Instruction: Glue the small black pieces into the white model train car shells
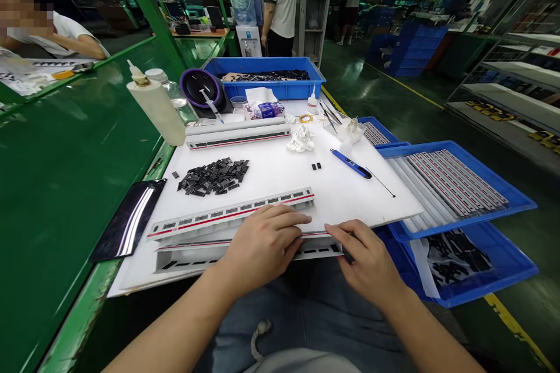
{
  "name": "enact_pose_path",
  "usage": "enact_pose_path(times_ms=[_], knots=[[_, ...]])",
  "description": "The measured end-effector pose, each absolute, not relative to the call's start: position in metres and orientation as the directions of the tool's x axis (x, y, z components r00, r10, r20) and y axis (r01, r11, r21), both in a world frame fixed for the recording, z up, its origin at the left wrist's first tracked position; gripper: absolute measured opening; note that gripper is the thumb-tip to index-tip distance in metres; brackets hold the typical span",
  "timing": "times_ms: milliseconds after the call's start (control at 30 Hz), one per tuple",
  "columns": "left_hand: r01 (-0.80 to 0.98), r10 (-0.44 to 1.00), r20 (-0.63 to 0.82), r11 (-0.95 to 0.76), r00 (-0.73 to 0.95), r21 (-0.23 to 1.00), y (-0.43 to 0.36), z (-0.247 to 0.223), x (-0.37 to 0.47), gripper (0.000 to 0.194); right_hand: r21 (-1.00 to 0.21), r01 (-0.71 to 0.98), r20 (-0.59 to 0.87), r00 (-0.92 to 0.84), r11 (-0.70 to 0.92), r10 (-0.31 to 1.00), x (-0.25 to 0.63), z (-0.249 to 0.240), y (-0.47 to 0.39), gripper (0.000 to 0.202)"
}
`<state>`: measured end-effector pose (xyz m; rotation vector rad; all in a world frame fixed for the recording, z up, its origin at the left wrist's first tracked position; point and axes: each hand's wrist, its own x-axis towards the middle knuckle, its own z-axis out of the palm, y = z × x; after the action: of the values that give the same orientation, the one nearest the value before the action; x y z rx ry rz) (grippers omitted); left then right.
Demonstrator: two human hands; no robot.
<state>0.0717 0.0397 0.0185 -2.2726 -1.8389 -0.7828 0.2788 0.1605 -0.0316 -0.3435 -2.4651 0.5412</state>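
Near the board's front edge lies a long white train-car shell (192,256), its inner side with dark window pieces showing. My left hand (266,239) is closed on its middle, fingers bent over the upper edge. At its right end my right hand (365,253) pinches the shell, with a small dark item partly hidden under the fingers. Just behind rests another shell (231,210) with a red stripe and windows. A pile of small black pieces (212,176) sits farther back at left, and two black pieces (316,166) lie right of centre.
Blue pen-like tool (351,164), thin rod and crumpled tissue (301,139) lie on the white board (271,169). Bottles, a purple-rimmed container (203,90) and a blue bin (280,90) stand behind. Blue trays (520,204) of shells are at right. People are in the background and at left.
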Motion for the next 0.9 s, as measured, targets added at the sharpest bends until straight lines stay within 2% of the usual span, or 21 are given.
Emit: enact_pose_path(times_ms=[167, 367, 467, 667, 767, 900], knots=[[0.94, 0.899, 0.419, -0.246, 0.129, 0.238, 0.044, 0.019, 0.069, 0.02, -0.477, 0.135, 0.46, -0.803, 0.868, 0.378, 0.278, -0.03, 0.161, 0.067], [0.94, 0.944, 0.318, -0.182, 0.085, 0.29, 0.053, 0.026, 0.062, 0.01, -0.575, 0.221, 0.249, -0.87, 0.788, 0.426, 0.273, -0.007, 0.172, 0.06], [0.94, 0.947, 0.31, -0.178, 0.084, 0.289, 0.048, 0.035, 0.062, 0.022, -0.641, 0.211, 0.198, -0.884, 0.738, 0.424, 0.271, 0.0, 0.181, 0.06], [0.976, 0.966, 0.218, -0.171, 0.138, 0.137, 0.013, 0.038, 0.058, 0.046, -0.7, 0.174, 0.212, -0.875, 0.692, 0.434, 0.27, -0.004, 0.187, 0.06], [0.986, 0.959, 0.254, -0.151, 0.128, 0.071, -0.001, 0.032, 0.054, 0.044, -0.716, 0.149, 0.244, -0.862, 0.682, 0.444, 0.272, -0.01, 0.185, 0.057], [0.984, 0.939, 0.315, -0.167, 0.141, 0.057, -0.008, 0.026, 0.053, 0.039, -0.715, 0.163, 0.249, -0.85, 0.68, 0.465, 0.274, -0.015, 0.184, 0.056]])
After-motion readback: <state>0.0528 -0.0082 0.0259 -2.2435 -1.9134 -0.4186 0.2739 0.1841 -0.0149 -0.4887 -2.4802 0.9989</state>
